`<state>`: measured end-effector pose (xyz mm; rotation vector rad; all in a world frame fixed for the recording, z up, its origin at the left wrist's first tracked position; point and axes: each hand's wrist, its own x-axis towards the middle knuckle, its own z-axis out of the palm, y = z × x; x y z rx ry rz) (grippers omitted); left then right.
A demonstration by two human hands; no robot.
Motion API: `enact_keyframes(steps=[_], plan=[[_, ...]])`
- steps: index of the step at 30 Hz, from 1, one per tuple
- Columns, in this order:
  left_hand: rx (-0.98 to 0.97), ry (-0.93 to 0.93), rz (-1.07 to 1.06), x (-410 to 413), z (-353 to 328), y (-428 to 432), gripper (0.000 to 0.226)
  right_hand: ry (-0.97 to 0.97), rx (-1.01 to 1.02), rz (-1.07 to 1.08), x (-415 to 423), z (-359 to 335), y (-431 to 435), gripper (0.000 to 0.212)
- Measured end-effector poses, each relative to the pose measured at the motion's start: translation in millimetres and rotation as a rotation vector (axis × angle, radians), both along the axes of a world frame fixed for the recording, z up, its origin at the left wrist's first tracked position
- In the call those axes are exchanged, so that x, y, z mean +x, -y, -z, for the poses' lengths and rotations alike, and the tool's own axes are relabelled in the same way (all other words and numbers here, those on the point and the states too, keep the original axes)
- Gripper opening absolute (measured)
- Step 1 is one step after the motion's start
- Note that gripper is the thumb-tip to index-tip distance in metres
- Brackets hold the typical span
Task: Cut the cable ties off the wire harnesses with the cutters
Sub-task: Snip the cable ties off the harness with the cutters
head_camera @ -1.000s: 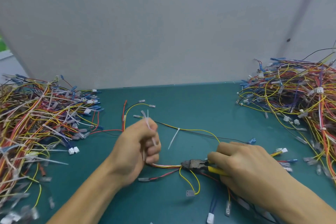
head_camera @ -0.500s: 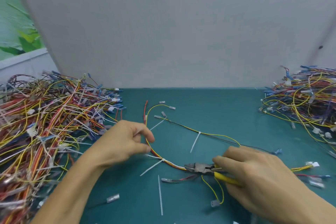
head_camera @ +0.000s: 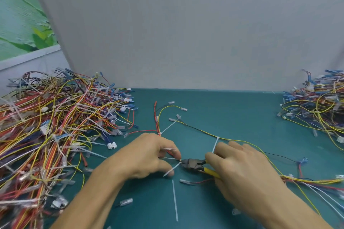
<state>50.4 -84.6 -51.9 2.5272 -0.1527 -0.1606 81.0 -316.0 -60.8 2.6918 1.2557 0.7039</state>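
Note:
A wire harness (head_camera: 240, 140) of yellow, red and black wires lies across the green table. My right hand (head_camera: 242, 171) grips the yellow-handled cutters (head_camera: 193, 164), whose dark jaws point left at a white cable tie (head_camera: 172, 169) on the harness. My left hand (head_camera: 147, 156) pinches the wires right beside that tie, fingertips almost touching the jaws. Two more white ties sit on the harness, one (head_camera: 215, 144) by my right knuckles and one (head_camera: 168, 127) farther back.
A big tangle of wire harnesses (head_camera: 50, 132) fills the left side, and another pile (head_camera: 320, 106) sits at the far right. A loose cut tie (head_camera: 175, 200) lies on the green table (head_camera: 232, 109) near me. A grey wall stands behind.
My left hand slid right along the harness to the tie at the cutter jaws. The cutters now sit against that tie. The camera has turned left.

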Motion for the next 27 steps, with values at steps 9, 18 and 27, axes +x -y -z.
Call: enact_keyframes(steps=[9, 18, 27], plan=[[-0.257, -0.022, -0.075, 7, 16, -4, 0.015, 0.02, 0.041, 0.036, 2, 7, -1, 0.034], [-0.17, 0.047, -0.134, 11, 18, 1, 0.014, -0.013, 0.003, 0.068, 2, 12, -5, 0.047], [-0.192, 0.04, -0.136, 10, 17, 1, 0.015, 0.034, -0.031, 0.049, -2, 10, -4, 0.05]])
